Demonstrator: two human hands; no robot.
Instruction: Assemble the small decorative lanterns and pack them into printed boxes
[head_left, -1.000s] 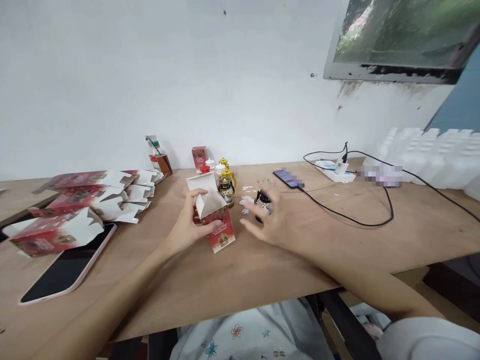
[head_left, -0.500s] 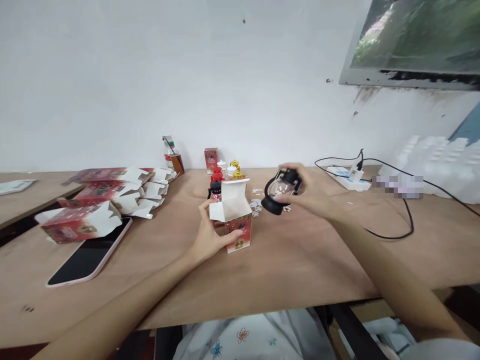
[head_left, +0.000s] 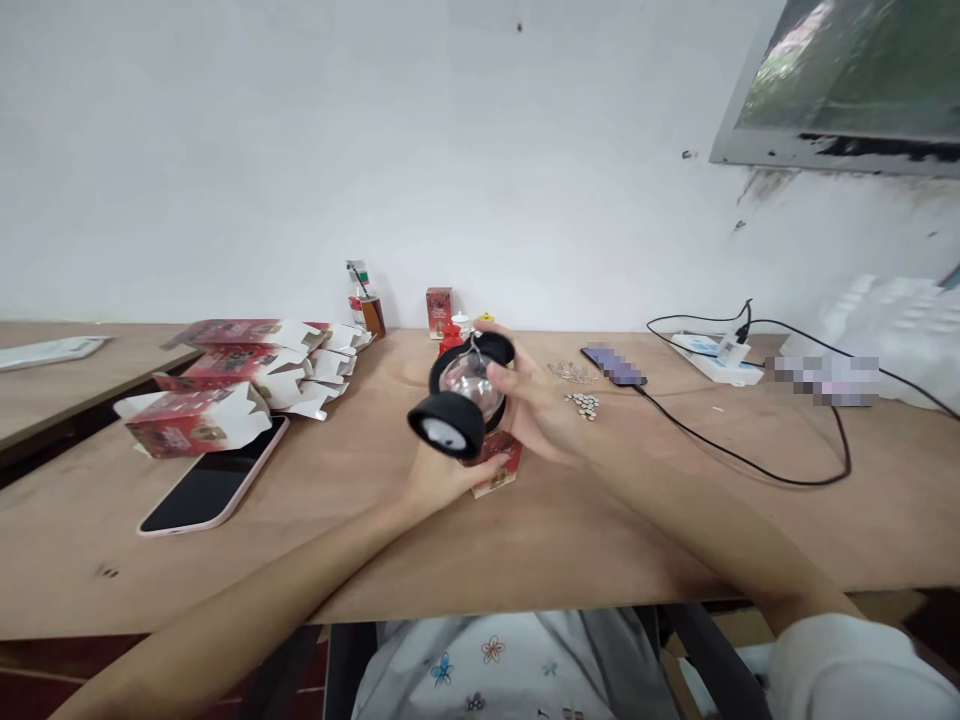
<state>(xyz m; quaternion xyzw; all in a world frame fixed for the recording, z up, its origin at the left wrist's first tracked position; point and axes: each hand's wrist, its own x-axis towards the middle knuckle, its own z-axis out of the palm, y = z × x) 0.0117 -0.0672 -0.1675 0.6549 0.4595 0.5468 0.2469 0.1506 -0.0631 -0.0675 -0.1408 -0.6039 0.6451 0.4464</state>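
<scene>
My right hand (head_left: 534, 405) is closed around a small black lantern (head_left: 471, 385) with a clear globe. The lantern is tilted, its round base pointing down-left towards me. Right below and behind it, my left hand (head_left: 439, 485) grips a red printed carton (head_left: 504, 477), the thumb lying across its front. The lantern and right hand cover the carton's top, so its flaps are hidden. Just behind the lantern stand a red lantern (head_left: 451, 338) and a white one (head_left: 460, 323), partly covered.
Several opened red cartons (head_left: 196, 418) lie at the left, beside a pink-edged phone (head_left: 214, 485). Small metal rings (head_left: 571, 373) and round pieces (head_left: 583, 404) lie right of my hands. Further right are a cabled phone (head_left: 613, 365) and a power strip (head_left: 716, 360).
My right hand has brought the black lantern leftwards to the carton and tipped its base towards me. The left hand keeps hold of the carton. A cabled phone has come into sight.
</scene>
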